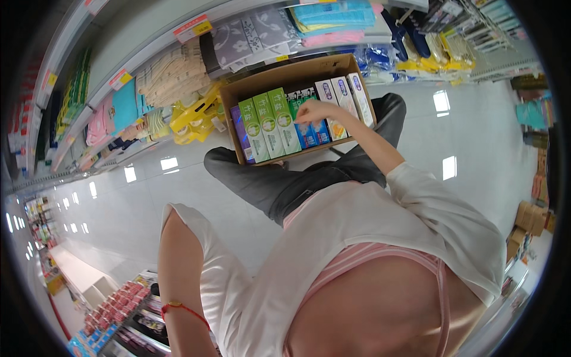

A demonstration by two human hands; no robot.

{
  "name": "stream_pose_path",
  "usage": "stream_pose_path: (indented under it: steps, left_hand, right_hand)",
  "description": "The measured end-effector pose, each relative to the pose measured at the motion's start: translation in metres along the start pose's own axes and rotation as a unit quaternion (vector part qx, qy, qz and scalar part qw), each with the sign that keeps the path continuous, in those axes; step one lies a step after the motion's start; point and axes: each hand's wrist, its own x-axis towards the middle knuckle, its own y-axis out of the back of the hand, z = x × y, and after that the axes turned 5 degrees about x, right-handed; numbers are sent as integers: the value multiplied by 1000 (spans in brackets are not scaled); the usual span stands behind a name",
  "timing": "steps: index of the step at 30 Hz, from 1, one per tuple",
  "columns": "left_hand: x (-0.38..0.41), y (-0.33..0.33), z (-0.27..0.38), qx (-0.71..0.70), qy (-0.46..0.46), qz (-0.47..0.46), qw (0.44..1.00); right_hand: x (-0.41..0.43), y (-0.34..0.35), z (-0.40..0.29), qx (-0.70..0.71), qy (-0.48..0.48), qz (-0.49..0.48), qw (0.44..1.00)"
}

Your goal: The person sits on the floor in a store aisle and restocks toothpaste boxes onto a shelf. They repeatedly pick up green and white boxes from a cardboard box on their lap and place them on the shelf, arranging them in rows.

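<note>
A cardboard box rests on or between my legs, its top uncovered. Inside, toothpaste-type cartons stand in a row. At the left is a purple carton, then several green-and-white cartons. Blue-and-green cartons fill the middle, and white cartons with purple marks stand at the right. Over the middle cartons is my right hand, fingers bent, fingertips beside the rightmost green-and-white carton. Whether anything is pinched there I cannot make out. My left hand is out of view; only the forearm with a red bracelet shows.
Store shelves curve across the front, with folded towels, beige cloths and yellow-packaged gloves. Slippers or similar dark blue items hang at the upper right. Stacked cartons stand far right. A display of red packages is behind left.
</note>
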Motion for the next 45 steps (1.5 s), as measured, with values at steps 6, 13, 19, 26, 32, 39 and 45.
stream_pose_path:
  steps: [6, 13, 19, 26, 32, 39, 45]
  left_hand:
    - [-1, -6, 7, -66, -13, 7, 998]
    - [-2, -4, 9, -105, -22, 3, 994]
    - [3, -8, 10, -125, -37, 4, 991]
    - [5, -11, 13, -161, -57, -8, 985]
    - [-30, -14, 27, -201, -73, -6, 977]
    - [-124, 31, -96, 151, 408, 194, 879]
    - [-340, 8, -170, 385, 756, -2, 529]
  right_hand:
    - [33, -87, 22, -104, -84, 158, 978]
    - [33, -93, 8, -157, -98, 179, 966]
    - [27, -95, 13, -141, -72, 207, 966]
    - [15, -78, 29, -11, -73, 199, 977]
    - [-41, -59, 16, 318, 16, 266, 910]
    - [-166, 52, -78, 112, 313, 219, 917]
    - [-261, 152, -221, -339, 527, 411, 662]
